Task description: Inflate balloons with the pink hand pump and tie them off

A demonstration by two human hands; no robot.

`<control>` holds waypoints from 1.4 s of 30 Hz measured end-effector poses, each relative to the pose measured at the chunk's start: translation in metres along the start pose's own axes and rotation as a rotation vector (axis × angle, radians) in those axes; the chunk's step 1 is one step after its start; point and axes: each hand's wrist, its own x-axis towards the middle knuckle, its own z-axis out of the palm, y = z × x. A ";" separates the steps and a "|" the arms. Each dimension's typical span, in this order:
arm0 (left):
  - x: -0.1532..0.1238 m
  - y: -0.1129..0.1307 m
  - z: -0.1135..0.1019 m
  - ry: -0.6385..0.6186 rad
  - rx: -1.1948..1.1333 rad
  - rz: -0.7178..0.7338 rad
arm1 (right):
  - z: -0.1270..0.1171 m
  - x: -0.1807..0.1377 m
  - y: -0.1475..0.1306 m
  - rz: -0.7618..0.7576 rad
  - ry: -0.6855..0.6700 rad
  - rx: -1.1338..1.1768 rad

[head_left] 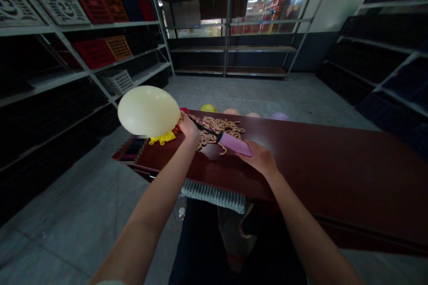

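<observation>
A pale yellow inflated balloon (149,111) hangs over the left end of a dark red table (317,156). My left hand (189,128) is closed round the balloon's neck where it meets the black nozzle of a purple hand pump (234,143). My right hand (258,158) grips the rear of the pump's purple barrel. The pump lies slanted just above the tabletop, nozzle pointing up-left. Behind the hands lies a heap of tan rubber bands (219,129).
Flat yellow and red balloons (162,138) lie under the inflated one. Several inflated balloons (230,111) peek over the table's far edge. Metal shelving with coloured crates (96,51) lines the left wall; dark shelves stand at right and back. A blurred patch (133,149) covers the table's left corner.
</observation>
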 end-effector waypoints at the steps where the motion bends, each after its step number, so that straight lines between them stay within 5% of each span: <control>1: 0.009 0.009 -0.004 0.020 -0.004 0.009 | -0.001 0.000 -0.001 -0.009 -0.008 -0.007; 5: 0.036 0.039 -0.012 0.072 0.021 0.013 | -0.006 0.001 -0.005 -0.029 -0.036 -0.021; 10: 0.036 0.049 0.000 0.033 0.008 -0.012 | -0.007 0.000 -0.005 -0.023 0.007 0.016; 19: 0.012 0.042 0.050 0.043 -0.012 0.017 | -0.003 0.000 0.004 0.058 0.101 0.050; 24: -0.020 0.001 0.066 -0.062 0.036 0.006 | -0.001 0.002 0.006 0.075 0.125 0.089; 31: -0.055 -0.058 0.060 -0.095 0.118 -0.118 | -0.001 0.002 0.007 0.134 0.108 0.054; 42: -0.007 -0.026 0.030 0.044 0.105 -0.113 | -0.001 0.001 0.004 -0.005 0.071 0.008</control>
